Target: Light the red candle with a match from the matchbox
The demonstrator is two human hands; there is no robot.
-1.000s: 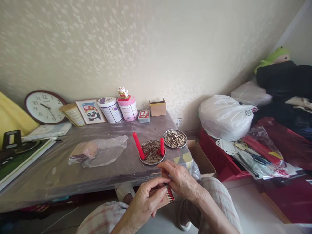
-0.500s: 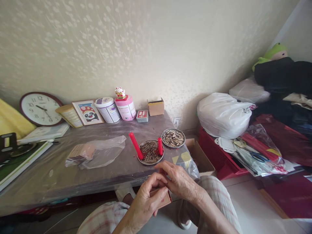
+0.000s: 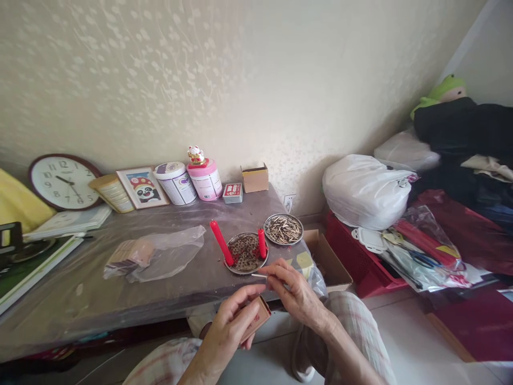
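Observation:
My left hand [image 3: 228,326] is closed around a small brown matchbox [image 3: 256,318], held below the table's front edge. My right hand [image 3: 290,289] pinches a single match [image 3: 258,276] that points left, just above the box. Right behind the hands, a round metal dish [image 3: 245,254] holds dark bits and two red candles: a tall tilted red candle [image 3: 222,243] at its left and a short upright one [image 3: 262,243] at its right. A second metal dish [image 3: 284,229] full of matchsticks stands behind it to the right.
The table [image 3: 80,294] is covered in clear plastic. A plastic bag [image 3: 160,254] lies on it at the left. A clock [image 3: 62,182], a framed picture, tins, a red box and a carton line the wall. An open cardboard box [image 3: 326,262], bags and clothes fill the right.
The matchbox drawer, open a second ago, is now closed. My right hand has lifted away with a match. The left hand turned the box and dropped slightly to the left.

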